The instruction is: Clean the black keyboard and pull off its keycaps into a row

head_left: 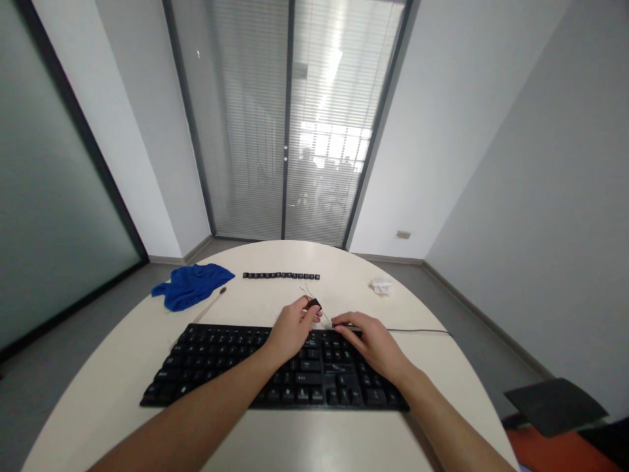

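Note:
A black keyboard (304, 378) lies across the table beneath both forearms. Over its far edge, my left hand (291, 331) is closed in a pinch on a small black keycap (314, 303). Thin wires of a keycap puller (324, 316) run past the keycap and lead toward my right hand (366, 337). My right hand's fingers are closed around the puller's dark end, which they mostly hide. Beyond the hands, a row of removed black keycaps (282, 275) is lined up on the table.
A crumpled blue cloth (196, 285) lies at the table's left, beside a thin brush (212, 303). At the right are a crumpled white tissue (381, 286) and a black cable (417, 330). The round table (314, 439) has a chair (555, 406) at its lower right.

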Available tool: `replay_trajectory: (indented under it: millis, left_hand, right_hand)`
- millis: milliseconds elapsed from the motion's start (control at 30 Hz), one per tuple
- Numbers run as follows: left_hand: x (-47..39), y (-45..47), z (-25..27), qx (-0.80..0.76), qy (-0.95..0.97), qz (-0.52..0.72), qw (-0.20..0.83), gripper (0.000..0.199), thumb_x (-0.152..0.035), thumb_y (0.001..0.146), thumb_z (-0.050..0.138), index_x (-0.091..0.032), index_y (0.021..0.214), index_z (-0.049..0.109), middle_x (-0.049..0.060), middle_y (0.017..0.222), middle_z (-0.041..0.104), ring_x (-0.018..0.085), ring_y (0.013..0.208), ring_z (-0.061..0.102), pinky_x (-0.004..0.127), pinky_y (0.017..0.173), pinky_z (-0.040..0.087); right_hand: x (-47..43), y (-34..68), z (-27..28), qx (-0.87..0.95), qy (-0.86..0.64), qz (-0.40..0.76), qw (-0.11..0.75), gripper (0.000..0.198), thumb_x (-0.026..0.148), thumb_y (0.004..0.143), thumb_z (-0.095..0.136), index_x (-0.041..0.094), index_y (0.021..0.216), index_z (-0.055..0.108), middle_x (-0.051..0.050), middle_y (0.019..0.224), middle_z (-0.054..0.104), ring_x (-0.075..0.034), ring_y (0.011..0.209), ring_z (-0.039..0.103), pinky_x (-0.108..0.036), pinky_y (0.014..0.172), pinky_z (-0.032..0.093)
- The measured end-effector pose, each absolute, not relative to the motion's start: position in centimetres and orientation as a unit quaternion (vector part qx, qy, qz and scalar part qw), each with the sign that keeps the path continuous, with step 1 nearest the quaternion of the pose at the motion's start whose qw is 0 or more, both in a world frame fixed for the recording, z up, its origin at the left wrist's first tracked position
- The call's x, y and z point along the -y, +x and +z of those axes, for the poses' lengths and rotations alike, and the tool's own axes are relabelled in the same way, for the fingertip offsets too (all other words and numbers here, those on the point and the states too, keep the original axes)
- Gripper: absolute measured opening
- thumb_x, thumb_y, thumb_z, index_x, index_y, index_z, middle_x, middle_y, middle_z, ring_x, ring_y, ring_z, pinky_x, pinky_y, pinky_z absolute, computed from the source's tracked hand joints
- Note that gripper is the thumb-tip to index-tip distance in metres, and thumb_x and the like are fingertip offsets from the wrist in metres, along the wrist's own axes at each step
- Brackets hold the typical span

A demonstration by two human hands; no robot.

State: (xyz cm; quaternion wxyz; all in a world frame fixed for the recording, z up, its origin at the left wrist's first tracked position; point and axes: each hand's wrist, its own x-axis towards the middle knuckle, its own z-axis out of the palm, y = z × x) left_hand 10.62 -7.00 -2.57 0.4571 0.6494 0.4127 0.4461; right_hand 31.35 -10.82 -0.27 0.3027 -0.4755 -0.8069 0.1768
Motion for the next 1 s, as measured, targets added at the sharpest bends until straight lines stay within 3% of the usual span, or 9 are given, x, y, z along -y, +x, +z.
replay_trajectory:
  millis: [167,333,467,833,1000]
  left_hand:
    - [6.8,10.7,-2.8,-0.418,0.655,0.446,0.444,0.024,-0.040,0.093,0.053,-0.018,0.090,0.061,0.007,0.087,0.073,0.019,0.079,0.072,0.027,0.066,0.055]
    - [6.8,10.7,-2.9,-0.415,0.680,0.428,0.427,0.021,-0.037,0.093,0.053,-0.019,0.089,0.062,0.007,0.085,0.074,0.020,0.078,0.072,0.030,0.072,0.055]
    - [6.8,10.7,-2.9,-0.416,0.692,0.418,0.416,0.020,-0.036,0.094,0.051,-0.019,0.090,0.061,0.008,0.086,0.075,0.020,0.078,0.072,0.031,0.073,0.056]
    - [6.8,10.7,-2.8,-0.424,0.695,0.407,0.414,0.018,-0.033,0.095,0.050,-0.019,0.090,0.060,0.007,0.087,0.074,0.019,0.076,0.072,0.029,0.070,0.055]
    - [6.9,10.7,-2.5,-0.424,0.699,0.402,0.413,0.019,-0.033,0.094,0.049,-0.019,0.091,0.061,0.007,0.089,0.075,0.020,0.077,0.072,0.029,0.070,0.055]
  right_hand:
    - [9.6,32.1,-1.2,0.741,-0.542,0.196,0.344,0.019,0.032,0.090,0.061,0.021,0.100,0.073,-0.006,0.097,0.076,-0.023,0.087,0.070,-0.037,0.084,0.054]
    - [9.0,32.4,-2.1,0.707,-0.574,0.207,0.358,0.020,0.029,0.083,0.065,0.019,0.097,0.075,-0.008,0.099,0.077,-0.025,0.092,0.072,-0.041,0.090,0.054]
    - [8.8,32.5,-2.3,0.696,-0.584,0.222,0.356,0.023,0.031,0.083,0.064,0.018,0.100,0.074,-0.007,0.095,0.078,-0.025,0.088,0.073,-0.040,0.086,0.055]
    - [7.7,32.3,-2.1,0.671,-0.636,0.216,0.313,0.026,0.024,0.081,0.065,0.017,0.105,0.074,-0.008,0.095,0.079,-0.023,0.086,0.074,-0.030,0.082,0.053]
    - [6.8,31.9,-1.8,0.706,-0.640,0.167,0.252,0.030,0.018,0.079,0.065,0.016,0.107,0.075,-0.009,0.097,0.079,-0.022,0.091,0.074,-0.028,0.084,0.052]
